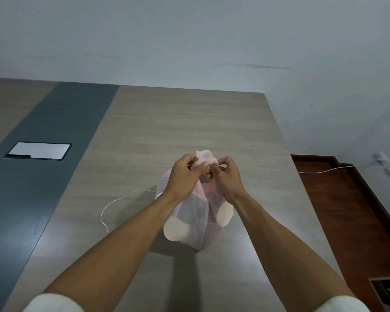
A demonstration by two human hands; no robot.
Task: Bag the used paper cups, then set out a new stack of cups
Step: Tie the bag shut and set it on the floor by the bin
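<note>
A thin white string (119, 202) lies looped on the wooden table (178, 122). Beside it stands a translucent pink plastic bag (189, 217) with paper cups (177, 229) inside. The left hand (185, 174) and right hand (225, 176) both pinch its gathered top.

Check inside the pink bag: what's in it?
Through the thin pink bag, held at its gathered top by the left hand and right hand, two white paper cups show. Any others are hidden by the folds.
</note>
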